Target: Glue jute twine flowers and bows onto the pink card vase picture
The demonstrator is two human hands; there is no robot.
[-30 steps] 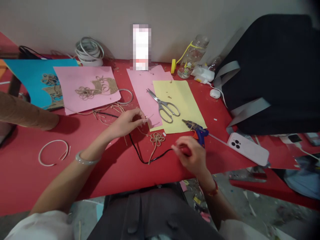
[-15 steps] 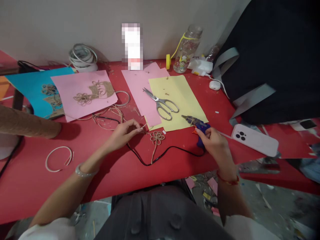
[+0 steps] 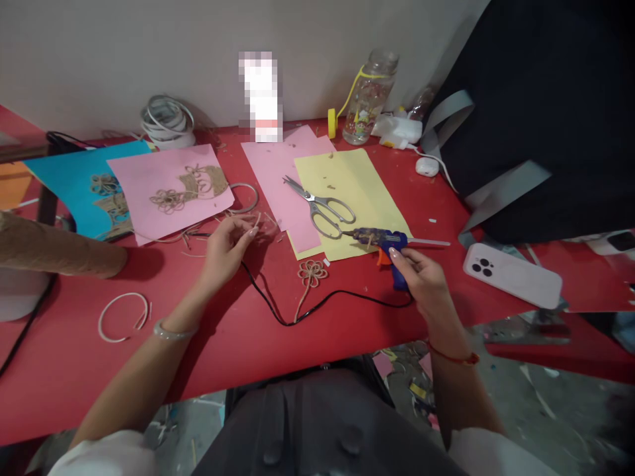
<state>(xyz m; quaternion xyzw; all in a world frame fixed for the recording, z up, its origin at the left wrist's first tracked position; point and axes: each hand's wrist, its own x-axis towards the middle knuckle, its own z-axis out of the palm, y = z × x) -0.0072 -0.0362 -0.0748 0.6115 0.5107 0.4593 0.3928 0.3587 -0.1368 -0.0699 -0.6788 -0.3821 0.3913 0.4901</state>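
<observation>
My right hand (image 3: 421, 274) is wrapped round the handle of a blue hot glue gun (image 3: 389, 239), its nozzle pointing left above the yellow paper (image 3: 370, 192). A glue stick sticks out of its back. My left hand (image 3: 228, 251) is closed in a pinch, with a short piece of twine (image 3: 258, 219) at its fingertips. Between my hands a flower of coiled twine (image 3: 312, 273) with a stem lies on the red table (image 3: 208, 363). The glue gun's black cord (image 3: 270, 307) runs past the stem. Scissors (image 3: 322, 205) rest on the pink and yellow papers.
Pink paper (image 3: 129, 172) and blue paper (image 3: 54, 172) bearing twine shapes lie at left. A cardboard tube (image 3: 59, 251) and an open ring (image 3: 100, 324) are nearer. A glass bottle (image 3: 364, 112), a phone (image 3: 516, 274) and a dark bag (image 3: 540, 119) are at right.
My left hand has drawn back left, away from the twine flower, with the twine piece. My right hand has turned the glue gun so its nozzle points more levelly to the left.
</observation>
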